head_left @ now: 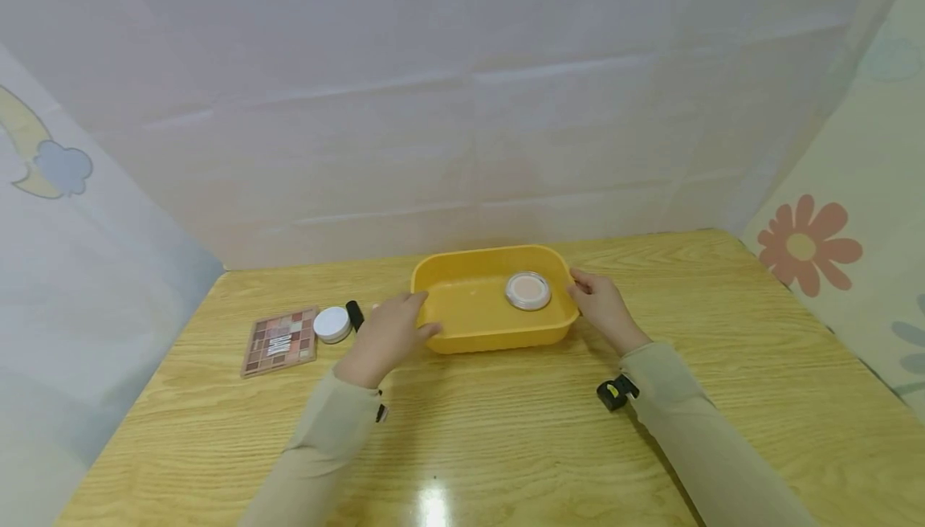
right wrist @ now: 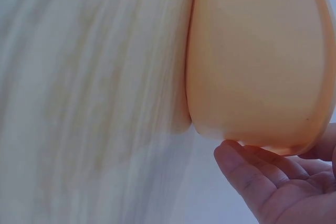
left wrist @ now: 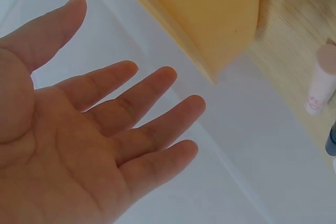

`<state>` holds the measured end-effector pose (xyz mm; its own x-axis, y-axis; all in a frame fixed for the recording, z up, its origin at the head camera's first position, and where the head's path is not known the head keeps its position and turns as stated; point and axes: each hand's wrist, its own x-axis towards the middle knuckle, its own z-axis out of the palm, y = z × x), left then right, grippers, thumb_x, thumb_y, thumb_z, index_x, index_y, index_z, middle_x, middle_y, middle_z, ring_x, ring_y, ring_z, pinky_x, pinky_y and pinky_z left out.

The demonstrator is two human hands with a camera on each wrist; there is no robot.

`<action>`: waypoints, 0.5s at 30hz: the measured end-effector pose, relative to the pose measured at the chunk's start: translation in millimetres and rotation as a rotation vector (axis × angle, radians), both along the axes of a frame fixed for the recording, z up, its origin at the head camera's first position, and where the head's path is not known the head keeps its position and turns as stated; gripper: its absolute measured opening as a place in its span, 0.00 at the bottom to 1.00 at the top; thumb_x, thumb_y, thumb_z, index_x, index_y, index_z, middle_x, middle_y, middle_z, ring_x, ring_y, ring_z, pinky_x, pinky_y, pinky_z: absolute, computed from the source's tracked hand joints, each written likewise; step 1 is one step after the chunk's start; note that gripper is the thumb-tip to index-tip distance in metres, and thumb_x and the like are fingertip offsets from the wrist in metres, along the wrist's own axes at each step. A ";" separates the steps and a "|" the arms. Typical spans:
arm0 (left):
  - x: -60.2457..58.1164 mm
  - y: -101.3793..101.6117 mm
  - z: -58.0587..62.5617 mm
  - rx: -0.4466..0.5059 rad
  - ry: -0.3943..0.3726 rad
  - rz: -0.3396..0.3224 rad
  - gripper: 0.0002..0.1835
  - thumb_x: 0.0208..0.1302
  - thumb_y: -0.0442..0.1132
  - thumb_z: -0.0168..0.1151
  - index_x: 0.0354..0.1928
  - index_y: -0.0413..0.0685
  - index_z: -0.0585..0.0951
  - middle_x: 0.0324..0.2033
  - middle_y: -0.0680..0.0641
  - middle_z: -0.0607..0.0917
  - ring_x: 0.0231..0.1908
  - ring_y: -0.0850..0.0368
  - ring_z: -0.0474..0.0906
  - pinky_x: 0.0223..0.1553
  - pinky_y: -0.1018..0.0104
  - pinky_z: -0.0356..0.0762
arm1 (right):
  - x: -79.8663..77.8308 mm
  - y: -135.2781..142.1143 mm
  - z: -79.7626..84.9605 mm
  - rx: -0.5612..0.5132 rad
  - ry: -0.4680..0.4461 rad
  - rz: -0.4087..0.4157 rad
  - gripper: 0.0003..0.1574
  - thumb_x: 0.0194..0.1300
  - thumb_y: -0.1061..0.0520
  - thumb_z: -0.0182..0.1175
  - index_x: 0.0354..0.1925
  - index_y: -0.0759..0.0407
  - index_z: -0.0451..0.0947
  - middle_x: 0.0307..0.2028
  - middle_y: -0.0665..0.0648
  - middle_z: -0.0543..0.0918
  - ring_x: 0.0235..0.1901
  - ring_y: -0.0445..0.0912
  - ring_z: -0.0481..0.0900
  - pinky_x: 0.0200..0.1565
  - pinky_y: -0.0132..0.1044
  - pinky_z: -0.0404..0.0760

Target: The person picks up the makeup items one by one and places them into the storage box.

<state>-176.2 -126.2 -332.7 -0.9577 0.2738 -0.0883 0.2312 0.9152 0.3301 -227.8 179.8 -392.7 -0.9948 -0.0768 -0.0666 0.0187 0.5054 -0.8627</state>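
A yellow plastic basin [head_left: 470, 342] sits on the table, with a round powder compact [head_left: 527, 291] with a clear rim in its right half. My right hand [head_left: 603, 310] grips the basin's right end; in the right wrist view its fingers [right wrist: 247, 177] lie against the outer wall and the thumb goes to the rim. At the left end is my left hand [head_left: 386, 338]. The left wrist view shows the left hand's fingers spread, holding nothing, with a gap between them and the basin [left wrist: 210, 24].
Left of the basin lie an eyeshadow palette [head_left: 280, 342], a white round case [head_left: 332, 324] and a black-ended tube [head_left: 355, 315], partly behind the left hand. A pink-and-white tube [left wrist: 320, 82] shows in the left wrist view. A pale cloth wall [head_left: 462, 149] stands behind the table.
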 end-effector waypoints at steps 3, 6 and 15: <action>0.6 -4.4 1.3 -0.016 0.005 0.006 0.33 0.72 0.47 0.61 0.70 0.33 0.68 0.65 0.31 0.73 0.64 0.32 0.71 0.65 0.41 0.70 | 0.2 0.0 -0.2 0.003 0.002 0.003 0.31 0.79 0.64 0.45 0.73 0.78 0.52 0.65 0.79 0.68 0.57 0.64 0.76 0.39 0.25 0.80; 0.6 -9.6 2.0 -0.028 0.012 0.008 0.32 0.72 0.46 0.61 0.69 0.32 0.69 0.65 0.30 0.74 0.63 0.32 0.72 0.64 0.41 0.71 | 0.4 0.5 -0.7 -0.001 0.005 0.004 0.31 0.79 0.64 0.44 0.73 0.78 0.52 0.65 0.79 0.68 0.58 0.65 0.76 0.40 0.25 0.80; 2.0 -18.2 1.3 -0.052 0.056 -0.002 0.33 0.71 0.46 0.63 0.69 0.31 0.69 0.65 0.30 0.74 0.64 0.32 0.71 0.65 0.40 0.69 | 0.6 0.6 0.3 0.000 -0.004 0.005 0.32 0.79 0.64 0.44 0.73 0.78 0.52 0.65 0.79 0.68 0.59 0.65 0.75 0.41 0.27 0.81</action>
<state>-174.2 -144.4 -331.3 -0.9610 0.2723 -0.0487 0.2500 0.9302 0.2688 -227.3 180.4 -392.3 -0.9941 -0.0818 -0.0706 0.0196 0.5055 -0.8626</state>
